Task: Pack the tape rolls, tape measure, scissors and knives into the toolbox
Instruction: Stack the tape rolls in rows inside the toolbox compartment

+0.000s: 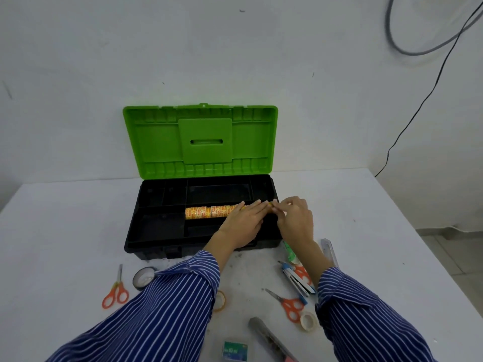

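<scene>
head | tape rolls (206, 212) row lies left-right | left hand (244, 222) flat on it | right hand (294, 218) pinches end

The left hand (241, 220) covers the right end of the yellow tape stack (206, 212) at frame centre, so how the right hand (294, 218) has its grip on it cannot be told. The left sleeve (167, 304) hides part of the black tape roll (142, 277) and the clear tape roll (220, 300) lower centre. The right forearm overlaps the pile of knives (296, 279) lower right. The grey knife (271, 338) and green box (234, 350) are cut off by the bottom edge; the box's print is too small to read.
</scene>
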